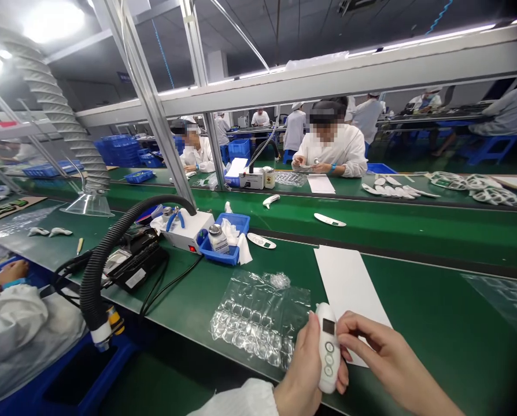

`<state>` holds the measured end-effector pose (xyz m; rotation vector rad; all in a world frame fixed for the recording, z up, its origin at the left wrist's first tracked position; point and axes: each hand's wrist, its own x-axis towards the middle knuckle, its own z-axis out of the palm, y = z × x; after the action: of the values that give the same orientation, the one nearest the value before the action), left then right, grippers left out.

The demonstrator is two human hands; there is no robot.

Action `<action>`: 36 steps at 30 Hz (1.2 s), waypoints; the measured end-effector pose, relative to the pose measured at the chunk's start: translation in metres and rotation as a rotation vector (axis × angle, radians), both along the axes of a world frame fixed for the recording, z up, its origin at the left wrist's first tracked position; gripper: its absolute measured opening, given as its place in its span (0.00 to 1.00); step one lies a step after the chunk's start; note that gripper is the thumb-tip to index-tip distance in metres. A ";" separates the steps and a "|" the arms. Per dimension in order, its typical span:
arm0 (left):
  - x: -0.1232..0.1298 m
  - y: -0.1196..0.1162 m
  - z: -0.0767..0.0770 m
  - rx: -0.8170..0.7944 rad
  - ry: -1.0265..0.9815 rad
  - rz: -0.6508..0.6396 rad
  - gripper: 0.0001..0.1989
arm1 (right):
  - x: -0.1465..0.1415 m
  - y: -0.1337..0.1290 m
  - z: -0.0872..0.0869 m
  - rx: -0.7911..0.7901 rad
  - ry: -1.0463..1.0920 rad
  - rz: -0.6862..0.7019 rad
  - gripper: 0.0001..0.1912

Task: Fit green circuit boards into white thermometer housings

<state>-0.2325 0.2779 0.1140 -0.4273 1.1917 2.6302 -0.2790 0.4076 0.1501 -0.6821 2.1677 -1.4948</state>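
Head view: my left hand point(302, 372) gripped the white plastic handheld device point(328, 346) along its side, just beside the bubble wrap point(258, 323), while my right fingers point(354, 329) pinched its upper edge. The casing appeared light, smooth and slippery; take hold at the sides, clear of the display point(328, 326) and buttons point(328, 359).

White handheld device point(328, 346), dark screen, three buttons, upright

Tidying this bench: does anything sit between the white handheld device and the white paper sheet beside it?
Nothing visible does. The white handheld device, held in the left hand and right hand, sits at the edge of the white paper sheet. The clear bubble plastic lies to its left.
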 end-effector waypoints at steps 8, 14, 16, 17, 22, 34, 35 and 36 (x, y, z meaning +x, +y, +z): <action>0.007 -0.006 -0.008 0.000 -0.007 0.073 0.37 | 0.001 -0.022 -0.005 0.021 0.115 -0.011 0.13; 0.008 -0.008 -0.008 -0.007 -0.007 0.061 0.37 | 0.002 -0.026 -0.007 0.024 0.116 -0.017 0.14; 0.009 -0.009 -0.008 -0.015 -0.002 0.057 0.38 | 0.001 -0.025 -0.008 0.032 0.105 -0.013 0.14; 0.009 -0.009 -0.007 -0.019 0.001 0.057 0.38 | 0.000 -0.025 -0.008 0.037 0.102 -0.010 0.14; 0.010 -0.008 -0.005 -0.030 -0.017 0.064 0.39 | -0.001 -0.026 -0.011 0.051 0.109 -0.024 0.14; 0.011 -0.032 -0.007 -0.510 0.052 -0.073 0.31 | -0.012 -0.035 -0.024 -0.212 -0.283 -0.073 0.18; 0.012 -0.037 -0.003 -0.540 0.035 -0.092 0.31 | -0.027 -0.036 -0.026 -0.147 -0.198 -0.068 0.19; 0.012 -0.041 0.002 -0.576 0.007 -0.100 0.31 | -0.047 -0.037 -0.028 -0.073 -0.100 -0.079 0.20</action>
<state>-0.2202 0.2371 0.1155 -0.4351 1.9140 2.1698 -0.3256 0.3708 0.1223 -0.5387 2.0958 -1.6204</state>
